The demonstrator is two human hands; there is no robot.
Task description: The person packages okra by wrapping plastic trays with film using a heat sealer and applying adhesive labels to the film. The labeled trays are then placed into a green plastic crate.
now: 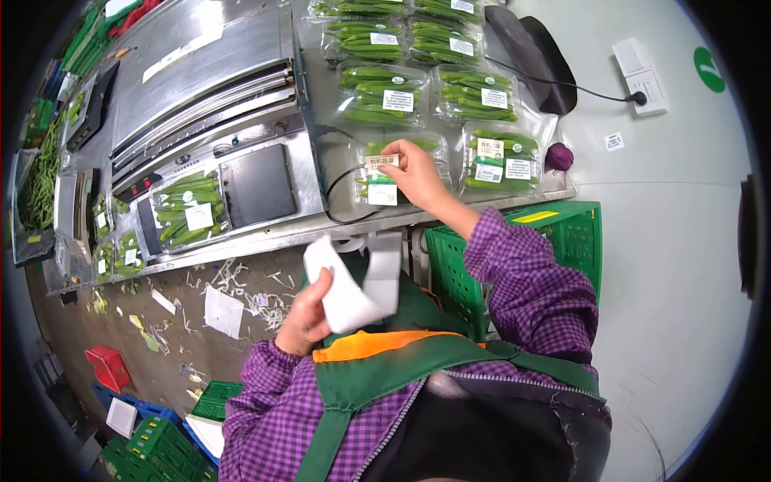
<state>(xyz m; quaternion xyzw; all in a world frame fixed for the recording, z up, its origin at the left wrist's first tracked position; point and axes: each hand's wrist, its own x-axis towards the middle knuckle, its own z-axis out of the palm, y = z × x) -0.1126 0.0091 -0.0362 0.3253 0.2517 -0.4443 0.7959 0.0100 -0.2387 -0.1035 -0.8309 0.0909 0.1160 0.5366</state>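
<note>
My right hand [414, 175] reaches over a wrapped tray of green vegetables [426, 149], its fingers pinching a green and white label [381, 178] that lies against the film. To its right sits another wrapped tray [502, 161] with a similar label and a white one. Close to my body, my left hand [309, 312] is closed on a curling white strip of label backing paper [349, 293], whose far part loops up near the table edge.
More wrapped trays [385, 95] stand in rows behind. A metal wrapping machine [209, 88] is on the left, holding one tray [189, 210]. A purple ball-shaped item [559, 157], a black cable [586, 90] and a green crate [458, 277] are at the right.
</note>
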